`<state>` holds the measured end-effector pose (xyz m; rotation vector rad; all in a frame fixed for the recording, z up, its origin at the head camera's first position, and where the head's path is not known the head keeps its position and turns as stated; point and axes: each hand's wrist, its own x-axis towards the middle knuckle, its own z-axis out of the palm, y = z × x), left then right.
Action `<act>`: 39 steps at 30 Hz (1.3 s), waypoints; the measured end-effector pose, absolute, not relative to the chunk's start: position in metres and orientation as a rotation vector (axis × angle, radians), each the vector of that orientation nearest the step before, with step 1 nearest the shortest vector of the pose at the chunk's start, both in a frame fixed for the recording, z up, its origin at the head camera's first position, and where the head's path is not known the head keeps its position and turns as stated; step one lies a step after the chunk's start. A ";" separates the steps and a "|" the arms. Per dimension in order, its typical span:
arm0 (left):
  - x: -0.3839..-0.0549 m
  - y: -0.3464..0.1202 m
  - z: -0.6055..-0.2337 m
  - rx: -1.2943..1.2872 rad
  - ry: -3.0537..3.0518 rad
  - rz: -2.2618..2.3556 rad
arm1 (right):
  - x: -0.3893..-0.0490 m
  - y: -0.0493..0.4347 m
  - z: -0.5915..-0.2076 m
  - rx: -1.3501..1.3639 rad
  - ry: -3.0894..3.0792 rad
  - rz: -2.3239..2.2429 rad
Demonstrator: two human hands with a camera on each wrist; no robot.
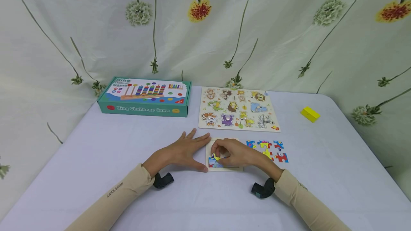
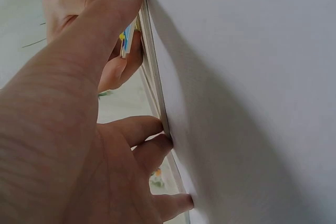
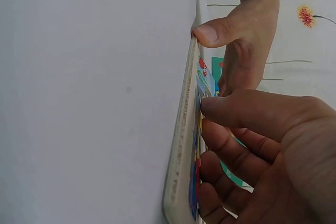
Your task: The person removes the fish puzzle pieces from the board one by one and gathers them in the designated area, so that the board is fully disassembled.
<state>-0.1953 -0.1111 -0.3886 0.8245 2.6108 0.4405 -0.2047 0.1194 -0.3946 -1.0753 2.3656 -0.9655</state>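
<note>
A small wooden puzzle tray (image 1: 224, 169) lies flat on the table, with coloured jigsaw pieces in its left part. My left hand (image 1: 186, 151) has its fingers spread along the tray's left side, thumb at the near corner. In the left wrist view, its thumb and fingertips touch the tray's edge. My right hand (image 1: 236, 152) is over the tray and pinches a jigsaw piece (image 2: 126, 39), blue and yellow on its face and tilted up from the tray. The right hand partly hides the tray. Several loose jigsaw pieces (image 1: 282, 157) lie just right of the tray.
Behind the tray lies a large animal peg puzzle board (image 1: 221, 112). A green Ring Challenge Game box (image 1: 144, 109) stands at the back left. Far to the right is a yellow block (image 1: 310, 114). A flowered cloth (image 1: 282, 56) hangs behind the table.
</note>
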 end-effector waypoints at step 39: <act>-0.195 -0.111 -0.389 0.809 2.608 0.444 | -0.209 0.127 -0.392 -1.070 2.344 -1.044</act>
